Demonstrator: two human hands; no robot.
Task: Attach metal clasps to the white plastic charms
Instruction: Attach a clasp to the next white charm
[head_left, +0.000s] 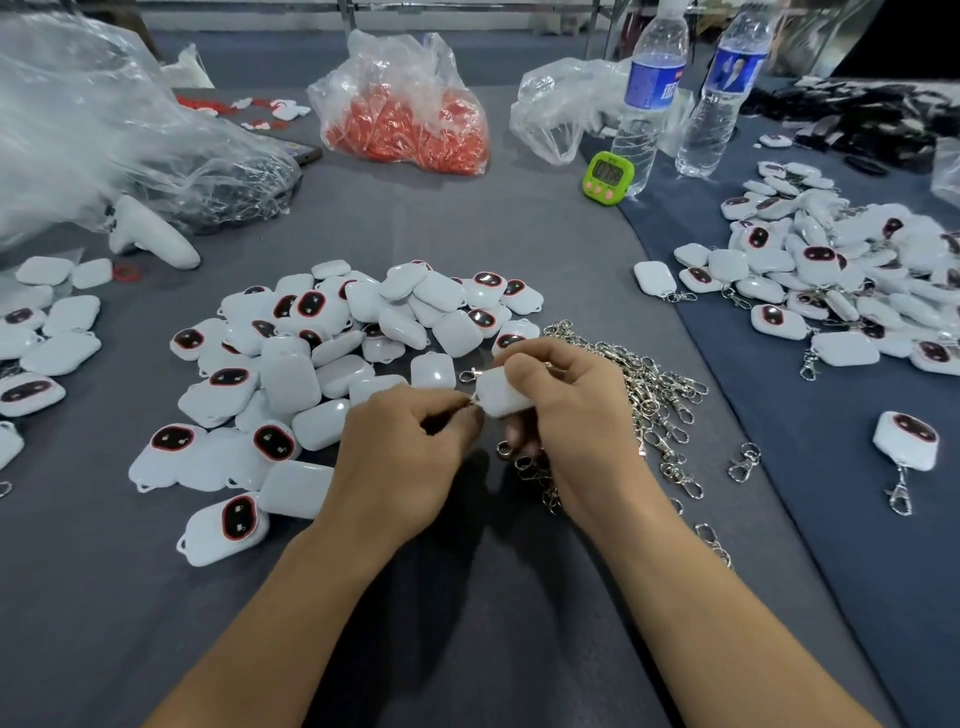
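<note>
My right hand (569, 410) grips a white plastic charm (500, 396) between thumb and fingers, its blank side up. My left hand (410, 447) pinches a small metal clasp (469, 375) at the charm's left corner; most of the clasp is hidden by my fingers. A heap of loose white charms (332, 358), some showing a dark red-rimmed face, lies just behind my hands. A pile of silver metal clasps (644, 395) lies under and to the right of my right hand.
Charms with clasps attached lie in a heap (831, 275) on the right, one apart (906, 441). A bag of red pieces (410, 119), clear plastic bags (93, 130), two water bottles (649, 98), a green timer (608, 174) and a white controller (150, 234) stand behind.
</note>
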